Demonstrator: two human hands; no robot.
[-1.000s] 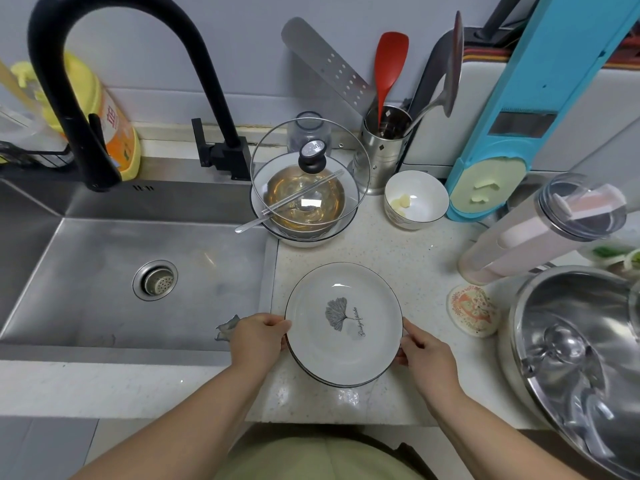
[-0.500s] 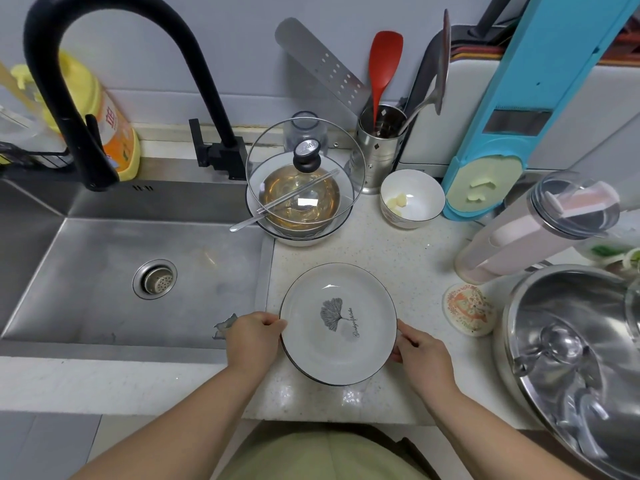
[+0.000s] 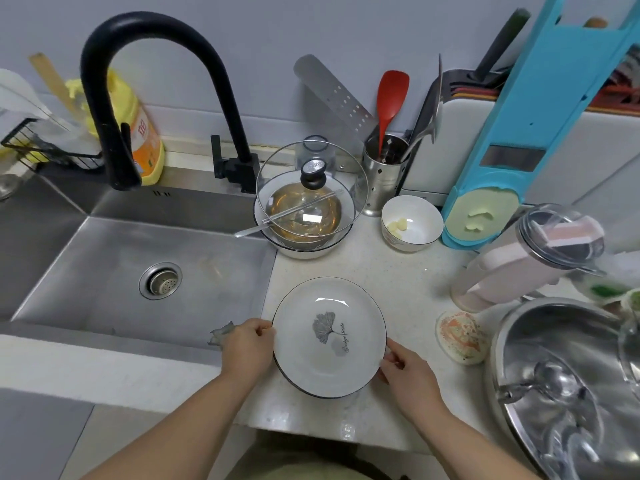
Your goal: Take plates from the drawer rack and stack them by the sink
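A white plate with a dark rim and a grey leaf print lies on the speckled counter, just right of the steel sink. A second dark rim shows under its near edge, so it seems to rest on another plate. My left hand grips the plate's left rim. My right hand holds the right rim with fingers curled at the edge. The drawer rack is out of view.
A glass lid leans over a bowl with a spoon behind the plate. A small white bowl, utensil holder, pink jar, coaster and big steel pot crowd the right. A black faucet arches over the sink.
Both hands stay on the plate's rims and the plate keeps its place on the counter. Only the camera view has shifted slightly.
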